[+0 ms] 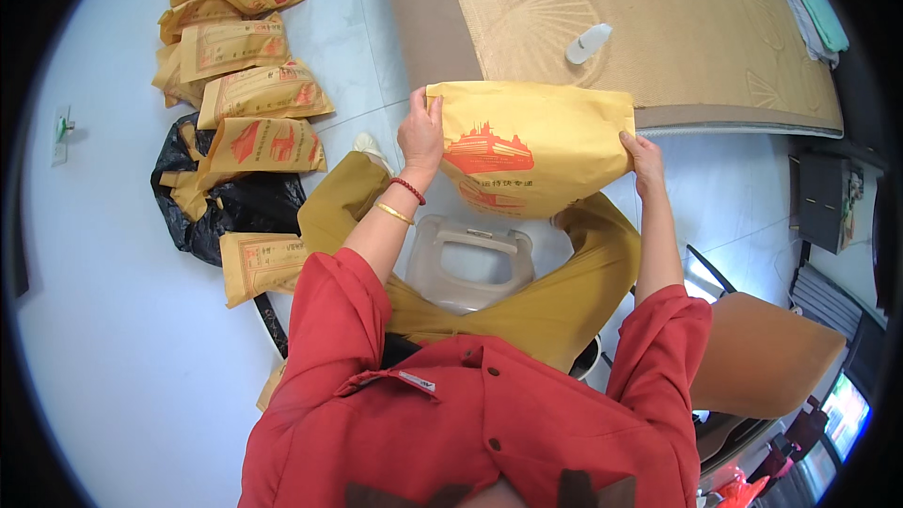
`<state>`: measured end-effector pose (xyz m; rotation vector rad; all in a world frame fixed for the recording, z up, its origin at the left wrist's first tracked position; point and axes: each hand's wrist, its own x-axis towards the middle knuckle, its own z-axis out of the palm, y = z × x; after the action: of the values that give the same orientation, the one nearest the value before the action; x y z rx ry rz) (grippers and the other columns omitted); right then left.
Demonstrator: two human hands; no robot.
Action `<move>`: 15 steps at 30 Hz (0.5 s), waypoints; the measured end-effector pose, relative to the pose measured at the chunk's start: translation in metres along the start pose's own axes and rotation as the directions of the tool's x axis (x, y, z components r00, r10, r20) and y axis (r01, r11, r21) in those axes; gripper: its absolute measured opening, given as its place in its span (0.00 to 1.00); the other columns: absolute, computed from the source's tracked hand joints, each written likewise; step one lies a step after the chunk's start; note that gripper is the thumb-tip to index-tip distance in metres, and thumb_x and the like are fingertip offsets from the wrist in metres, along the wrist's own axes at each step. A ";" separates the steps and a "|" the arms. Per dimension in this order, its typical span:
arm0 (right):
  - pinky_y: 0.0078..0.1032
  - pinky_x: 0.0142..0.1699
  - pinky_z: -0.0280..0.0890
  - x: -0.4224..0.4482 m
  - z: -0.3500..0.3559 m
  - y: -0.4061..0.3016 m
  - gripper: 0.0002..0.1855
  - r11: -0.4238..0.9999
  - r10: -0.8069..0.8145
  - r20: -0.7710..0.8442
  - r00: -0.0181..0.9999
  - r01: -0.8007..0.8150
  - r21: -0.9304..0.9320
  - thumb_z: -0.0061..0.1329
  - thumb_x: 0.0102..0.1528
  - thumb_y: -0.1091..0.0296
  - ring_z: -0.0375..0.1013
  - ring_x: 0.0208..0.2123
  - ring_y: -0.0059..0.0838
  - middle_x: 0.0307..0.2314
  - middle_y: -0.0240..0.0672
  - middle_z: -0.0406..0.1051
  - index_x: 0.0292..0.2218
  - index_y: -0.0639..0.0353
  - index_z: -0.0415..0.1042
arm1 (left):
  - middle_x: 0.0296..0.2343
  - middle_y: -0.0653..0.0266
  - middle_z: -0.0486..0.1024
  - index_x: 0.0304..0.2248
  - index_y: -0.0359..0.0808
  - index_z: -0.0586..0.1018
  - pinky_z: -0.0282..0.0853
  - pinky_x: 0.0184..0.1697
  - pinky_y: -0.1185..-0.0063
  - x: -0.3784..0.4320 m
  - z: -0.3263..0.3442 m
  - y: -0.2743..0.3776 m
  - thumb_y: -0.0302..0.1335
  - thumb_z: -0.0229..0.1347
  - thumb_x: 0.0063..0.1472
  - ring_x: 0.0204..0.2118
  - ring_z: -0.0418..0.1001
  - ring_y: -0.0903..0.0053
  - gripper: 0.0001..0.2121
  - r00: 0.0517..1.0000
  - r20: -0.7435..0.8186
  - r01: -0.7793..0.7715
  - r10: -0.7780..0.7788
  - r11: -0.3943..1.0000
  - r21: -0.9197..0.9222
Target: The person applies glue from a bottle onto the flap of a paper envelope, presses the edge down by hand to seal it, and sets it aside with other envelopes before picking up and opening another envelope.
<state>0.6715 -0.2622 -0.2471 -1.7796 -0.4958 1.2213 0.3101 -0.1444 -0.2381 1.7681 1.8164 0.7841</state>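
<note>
A large yellow kraft paper bag (564, 130) with red printed pictures and black writing is held up in front of me. My left hand (421, 134) pinches its upper left corner, thumb on the near face. At the right edge, a little lower down, my right hand (643, 159) grips the bag with the thumb showing. The bag looks filled out, but its contents are hidden. Below it, between my knees, stands a greyish plastic stool (423, 254) with an opening in its top.
Several similar paper bags (233, 46) lie in a row on the pale tiled floor at the left. Beside them is a black plastic bag (183, 212). A white bottle (588, 44) lies on the tan mat (677, 35) ahead. A brown-seated chair (769, 356) stands at the right.
</note>
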 end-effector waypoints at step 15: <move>0.19 0.39 0.64 0.009 0.007 0.006 0.14 0.994 0.001 -0.152 0.988 0.015 0.107 0.52 0.54 0.63 0.71 0.30 0.18 0.30 0.31 0.75 0.37 0.66 0.74 | 0.59 0.65 0.53 0.58 0.46 0.60 0.41 0.61 0.56 -0.072 0.037 0.038 0.48 0.51 0.55 0.62 0.46 0.67 0.33 0.717 0.423 -0.681 0.554 0.686 0.256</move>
<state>0.6682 -0.2552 -0.2577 -1.7613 -0.3416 1.0769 0.3662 -0.2138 -0.2422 2.6839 1.1842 0.3155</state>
